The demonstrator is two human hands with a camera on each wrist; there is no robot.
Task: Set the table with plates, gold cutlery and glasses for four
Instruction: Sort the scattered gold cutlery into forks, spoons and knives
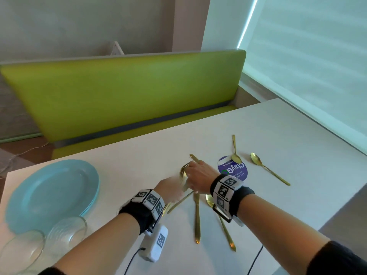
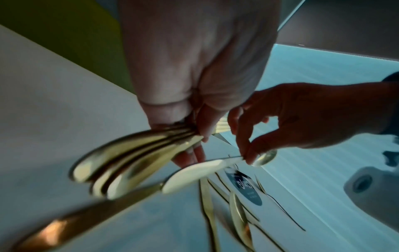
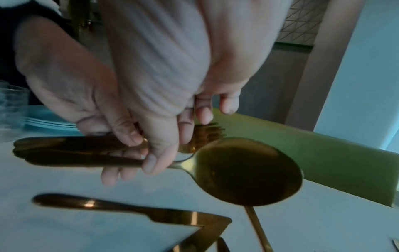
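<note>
Far left of the white table (image 1: 139, 161): a stack of pale blue plates (image 1: 51, 193), with two clear glasses (image 1: 67, 233) lying on their sides at its near edge.

Centre: left hand (image 1: 170, 190) above the table, fingers (image 2: 200, 122) curled round a bundle of gold cutlery (image 2: 129, 153); the handles fan out toward the wrist camera, and fork tines show past the fingertips. Exact count of pieces unclear, blurred.

Just right of it: right hand (image 1: 198, 177), touching the left, thumb and fingers (image 3: 159, 153) pinching the neck of a gold spoon (image 3: 248, 170) right beside the bundle; bowl of the spoon points away from the left hand.

On the table under and near the hands: a gold knife (image 1: 197, 219) and a gold spoon with its bowl under the right wrist (image 1: 222, 225), both lying flat, handles toward the person.

Further right: a round purple sticker (image 1: 234, 169) on the table; one spoon (image 1: 235, 149) with its bowl on the sticker's edge, another spoon (image 1: 268, 168) well apart to its right.

Behind the table: a green bench seat (image 1: 129, 92).
</note>
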